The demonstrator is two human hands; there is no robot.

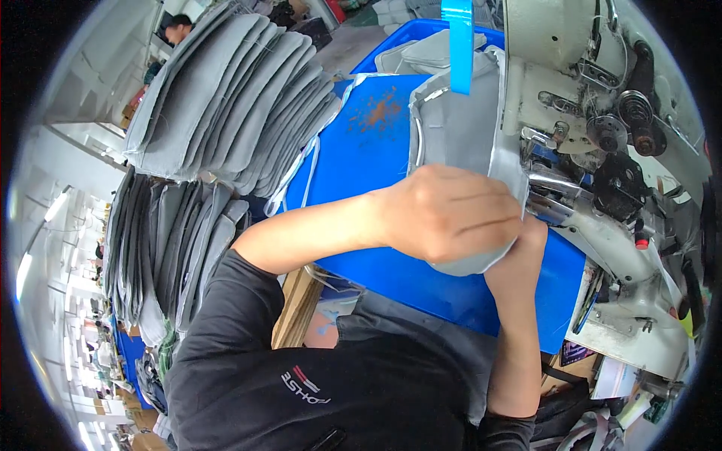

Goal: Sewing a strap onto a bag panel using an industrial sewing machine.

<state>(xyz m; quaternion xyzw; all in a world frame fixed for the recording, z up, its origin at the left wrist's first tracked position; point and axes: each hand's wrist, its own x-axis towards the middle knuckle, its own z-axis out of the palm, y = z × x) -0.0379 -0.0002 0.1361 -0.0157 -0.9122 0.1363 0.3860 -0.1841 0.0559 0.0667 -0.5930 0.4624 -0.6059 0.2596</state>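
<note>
A grey fabric panel with pale edging lies on a blue work surface, close against the sewing machine. My left hand reaches across it from the left, with its back up and its fingers curled down on the panel's near part. Part of the panel's rounded near end shows below that hand. My right hand comes up from below beside the machine's arm. The left hand and the panel cover most of it, so its fingers are hidden.
Tall stacks of grey fabric panels stand at the left, with more panels below them. Behind the work, a blue bin holds grey pieces. A bright blue strip hangs over the panel. A person is far back left.
</note>
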